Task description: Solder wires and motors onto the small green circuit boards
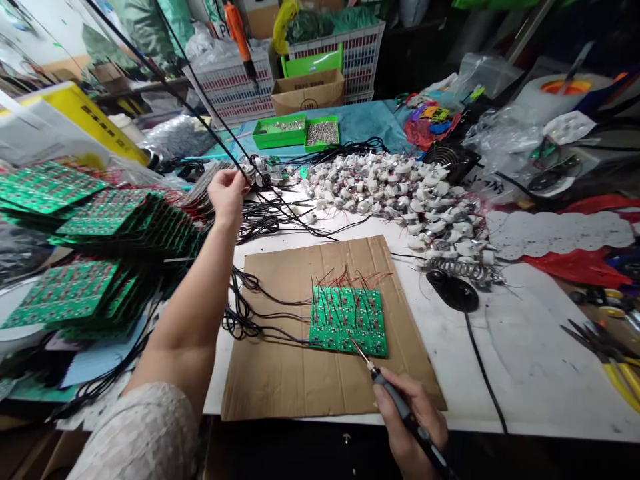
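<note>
My right hand (413,420) grips a soldering iron (400,403), its tip touching or just over the lower edge of a green circuit board (347,323). Red and black wires stand up from the board, and coiled black cables (243,313) run into its left side. Under the board lies a sheet of brown cardboard (290,373). My left hand (229,193) reaches out past the cardboard, its thumb and fingers pinched on a black cable (220,141) that slants up to the left. More black cables (263,220) lie just beyond that hand.
Stacks of green circuit boards (100,213) stand at left. A heap of small white parts with wires (380,183) fills the back middle. Behind it are green trays (280,131) of metal bits. At right lie a coil-spring iron holder (463,270) and yellow-handled pliers (617,367).
</note>
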Demonstrator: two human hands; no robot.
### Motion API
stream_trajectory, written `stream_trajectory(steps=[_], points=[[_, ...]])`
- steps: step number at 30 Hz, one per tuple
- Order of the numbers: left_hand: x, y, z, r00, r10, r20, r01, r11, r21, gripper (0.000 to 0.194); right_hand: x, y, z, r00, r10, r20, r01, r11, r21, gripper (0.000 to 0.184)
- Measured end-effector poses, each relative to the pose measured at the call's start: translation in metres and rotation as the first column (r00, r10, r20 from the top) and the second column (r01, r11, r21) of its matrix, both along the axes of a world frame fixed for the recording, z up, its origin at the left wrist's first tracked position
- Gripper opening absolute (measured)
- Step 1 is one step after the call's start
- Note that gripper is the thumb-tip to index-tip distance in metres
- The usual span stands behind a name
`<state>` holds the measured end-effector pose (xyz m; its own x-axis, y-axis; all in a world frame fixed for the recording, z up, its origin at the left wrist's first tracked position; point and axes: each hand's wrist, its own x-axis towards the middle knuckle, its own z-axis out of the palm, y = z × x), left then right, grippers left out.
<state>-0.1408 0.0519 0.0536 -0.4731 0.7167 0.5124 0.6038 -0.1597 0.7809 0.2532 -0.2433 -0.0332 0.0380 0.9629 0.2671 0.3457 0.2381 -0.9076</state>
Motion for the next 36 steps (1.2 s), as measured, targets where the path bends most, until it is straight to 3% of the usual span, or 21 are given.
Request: stream_trajectory(steps=[2, 5, 7, 8, 9, 11, 12, 13, 14, 16, 18, 20, 22, 26, 36], points=[[-0.028, -0.01, 0.027, 1.0, 0.018, 0.01, -0.019, 0.997, 0.07, 0.04, -0.002, 0.001, -0.001, 1.0, 0.008, 0.011, -0.008, 1.0, 0.022, 0.014], [-0.055, -0.028, 0.07, 0.998, 0.022, -0.058, -0.002, 0.943, 0.334, 0.046, -0.006, 0.002, -0.001, 1.0, 0.014, 0.014, -0.014, 0.999, 0.038, 0.012], [-0.055, -0.043, 0.092, 0.994, 0.025, -0.108, 0.039, 0.834, 0.551, 0.045, -0.009, 0.002, 0.001, 1.0, 0.026, 0.006, -0.026, 0.999, 0.042, 0.011], [-0.047, -0.052, 0.098, 0.991, 0.023, -0.131, 0.058, 0.81, 0.584, 0.038, -0.01, 0.002, 0.003, 1.0, 0.029, 0.0, -0.029, 0.999, 0.038, 0.011], [-0.034, -0.064, 0.099, 0.984, 0.001, -0.18, 0.102, 0.819, 0.564, 0.026, -0.011, 0.002, 0.004, 1.0, 0.026, -0.01, -0.025, 0.999, 0.038, 0.011], [0.005, -0.096, 0.087, 0.953, -0.028, -0.301, 0.186, 0.837, 0.514, 0.014, -0.01, 0.001, 0.007, 0.999, 0.017, -0.028, -0.017, 1.0, 0.025, 0.011], [0.028, -0.115, 0.075, 0.91, -0.107, -0.4, 0.278, 0.874, 0.398, 0.012, -0.01, 0.001, 0.008, 0.999, 0.009, -0.038, -0.008, 1.0, 0.021, 0.011], [0.05, -0.134, 0.058, 0.834, -0.247, -0.493, 0.386, 0.9, 0.202, 0.011, -0.009, 0.0, 0.008, 0.999, 0.001, -0.046, 0.0, 1.0, 0.016, 0.011], [0.071, -0.154, 0.039, 0.748, -0.409, -0.522, 0.485, 0.874, 0.01, 0.01, -0.007, 0.0, 0.008, 0.999, -0.011, -0.051, 0.012, 1.0, 0.013, 0.011], [0.102, -0.189, -0.003, 0.627, -0.657, -0.418, 0.605, 0.749, -0.27, 0.014, -0.004, 0.0, 0.007, 0.998, -0.032, -0.051, 0.032, 0.999, 0.005, 0.012], [0.118, -0.212, -0.038, 0.611, -0.739, -0.284, 0.611, 0.668, -0.424, 0.016, -0.001, 0.0, 0.005, 0.998, -0.04, -0.048, 0.04, 0.999, -0.001, 0.012], [0.124, -0.225, -0.06, 0.667, -0.719, -0.195, 0.568, 0.661, -0.49, 0.016, 0.0, 0.002, 0.003, 0.998, -0.041, -0.048, 0.04, 0.999, -0.009, 0.012], [0.125, -0.228, -0.068, 0.724, -0.675, -0.141, 0.527, 0.675, -0.516, 0.015, -0.001, 0.003, 0.001, 0.998, -0.035, -0.056, 0.035, 0.999, -0.007, 0.013], [0.127, -0.225, -0.064, 0.771, -0.631, -0.087, 0.501, 0.685, -0.529, 0.01, -0.006, 0.005, 0.0, 0.999, -0.007, -0.05, 0.006, 1.0, -0.014, 0.014], [0.131, -0.22, -0.07, 0.729, -0.666, -0.161, 0.498, 0.676, -0.542, 0.011, -0.017, 0.017, 0.002, 0.998, 0.032, 0.062, -0.03, 0.999, -0.033, 0.015]])
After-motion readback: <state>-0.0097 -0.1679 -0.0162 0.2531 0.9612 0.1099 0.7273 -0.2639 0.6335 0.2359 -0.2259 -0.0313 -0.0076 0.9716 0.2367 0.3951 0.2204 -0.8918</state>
